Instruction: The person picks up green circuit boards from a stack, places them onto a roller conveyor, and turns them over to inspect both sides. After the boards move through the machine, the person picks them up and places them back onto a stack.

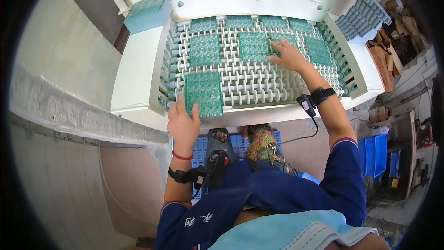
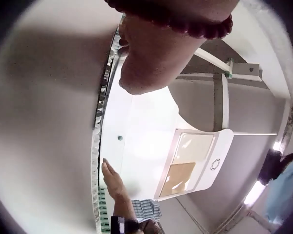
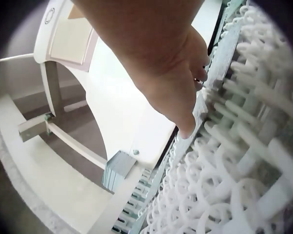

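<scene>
Several green circuit boards lie on white rollers. My left hand (image 1: 183,125) is at the near left corner of the closest circuit board (image 1: 203,93), thumb overlapping its surface and straight fingers along its left edge. That board's near end reaches over the machine's front ledge. My right hand (image 1: 289,56) is stretched over another circuit board (image 1: 283,43) farther back, fingers extended and fingertips at its surface, partly covering it. In the right wrist view, the right hand (image 3: 171,92) has its fingertips right at a board's edge, low over the rollers (image 3: 210,190).
A stack of boards (image 1: 147,11) stands on the machine's left side ledge. On the right side stands a grey ridged stack (image 1: 363,18). More boards (image 1: 203,24) line the back of the rollers. Blue bins (image 1: 373,155) are at the lower right.
</scene>
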Tool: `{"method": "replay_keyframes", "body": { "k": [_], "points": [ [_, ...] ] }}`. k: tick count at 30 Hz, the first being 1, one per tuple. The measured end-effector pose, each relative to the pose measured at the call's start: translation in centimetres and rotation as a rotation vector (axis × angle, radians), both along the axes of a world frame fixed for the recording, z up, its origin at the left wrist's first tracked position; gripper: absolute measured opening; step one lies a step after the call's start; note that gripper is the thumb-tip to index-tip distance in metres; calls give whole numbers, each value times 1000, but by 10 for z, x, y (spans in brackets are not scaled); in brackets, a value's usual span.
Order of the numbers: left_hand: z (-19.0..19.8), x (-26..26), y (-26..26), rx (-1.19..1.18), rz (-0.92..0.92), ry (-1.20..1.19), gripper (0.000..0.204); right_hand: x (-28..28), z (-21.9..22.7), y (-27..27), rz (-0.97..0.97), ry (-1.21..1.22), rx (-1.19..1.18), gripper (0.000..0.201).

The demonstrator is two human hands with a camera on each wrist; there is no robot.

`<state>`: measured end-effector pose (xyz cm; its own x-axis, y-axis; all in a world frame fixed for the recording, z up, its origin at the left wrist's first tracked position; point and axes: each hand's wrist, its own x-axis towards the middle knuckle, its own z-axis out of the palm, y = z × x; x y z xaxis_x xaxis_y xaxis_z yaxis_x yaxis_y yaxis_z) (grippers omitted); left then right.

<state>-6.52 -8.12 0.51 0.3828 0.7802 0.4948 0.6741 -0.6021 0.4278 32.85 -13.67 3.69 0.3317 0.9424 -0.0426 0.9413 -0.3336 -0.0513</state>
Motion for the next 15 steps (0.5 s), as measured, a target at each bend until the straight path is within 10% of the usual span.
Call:
{"method": "replay_keyframes", "body": {
  "k": [15],
  "points": [
    [-6, 11, 7, 86, -243, 151, 52, -51, 47, 69, 273, 245, 42, 82]
  ]
}}
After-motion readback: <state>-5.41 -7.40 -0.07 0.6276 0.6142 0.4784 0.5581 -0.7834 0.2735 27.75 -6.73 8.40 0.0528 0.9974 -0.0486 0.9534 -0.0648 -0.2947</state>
